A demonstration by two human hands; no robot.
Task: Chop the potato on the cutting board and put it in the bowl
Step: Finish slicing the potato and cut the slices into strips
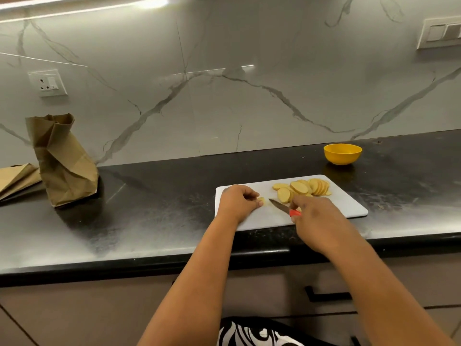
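left grip (239, 202) pinches potato piece (262, 199); right grip (315, 218) clasps knife (283, 207) beside it.

home kitchen | black counter (149, 221) | marble backsplash (249, 108) | wall socket (47, 82)

One cutting board (349, 206) lies on the one counter (149, 221). On it sit many potato slices (303, 188), overlapping so that an exact count cannot be told, roughly a dozen or more, plus one small potato piece (262, 200). There is one knife (280, 206), one yellow bowl (342, 153), and two hands: one left hand (238, 202) and one right hand (315, 218). One paper bag (61, 161) stands upright, one more flat bag (17, 178) lies beside it. The wall carries two switch plates, a socket (48, 82) and a switch panel (440, 32).
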